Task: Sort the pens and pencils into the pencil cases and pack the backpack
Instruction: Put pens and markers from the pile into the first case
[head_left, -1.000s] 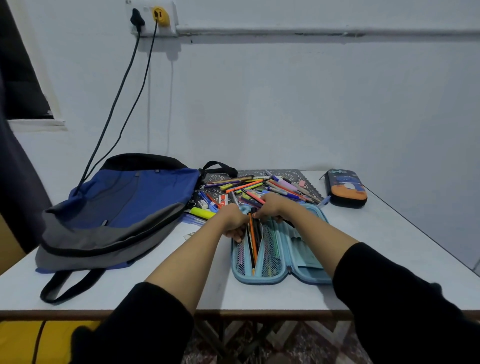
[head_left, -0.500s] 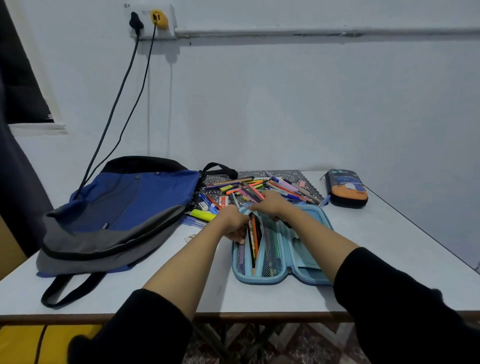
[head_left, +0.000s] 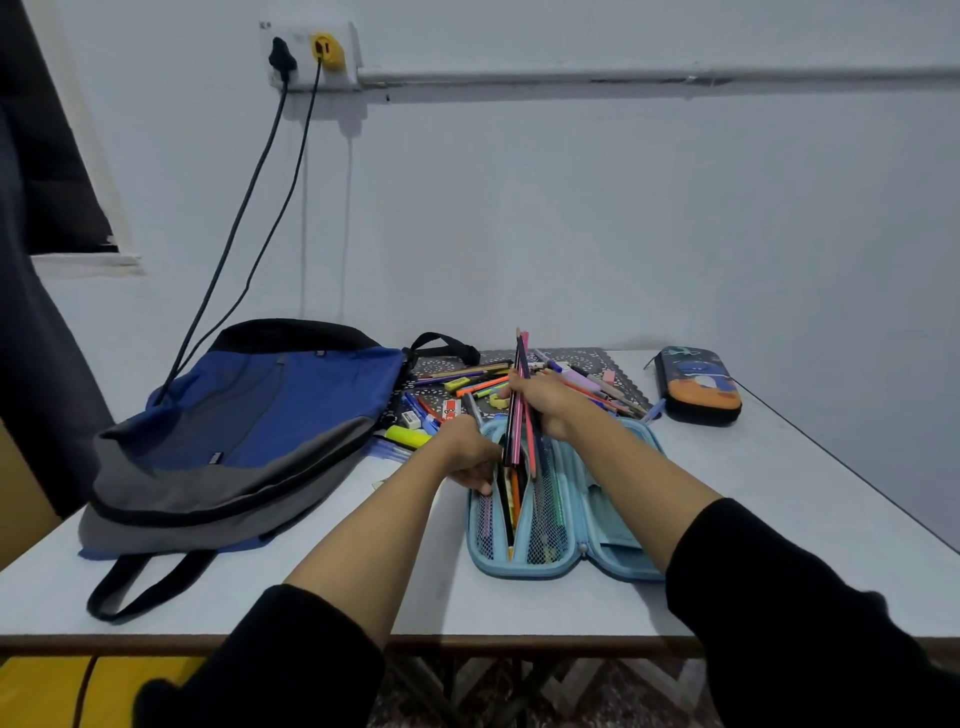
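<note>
While hands work, white table (head_left: 779, 519), pale wall (head_left: 571, 208), wall socket (head_left: 311, 52).

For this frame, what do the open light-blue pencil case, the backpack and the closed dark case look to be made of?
Light-blue pencil case: seemingly a moulded, fabric-covered shell, matte; it keeps its shape lying open, with see-through mesh pockets inside.
Backpack: woven synthetic cloth, probably nylon or polyester, dull blue, grey and black; it sags and creases, with webbing straps.
Closed dark case: a semi-rigid shell with a smooth printed face and faint sheen; exact material unclear.
</note>
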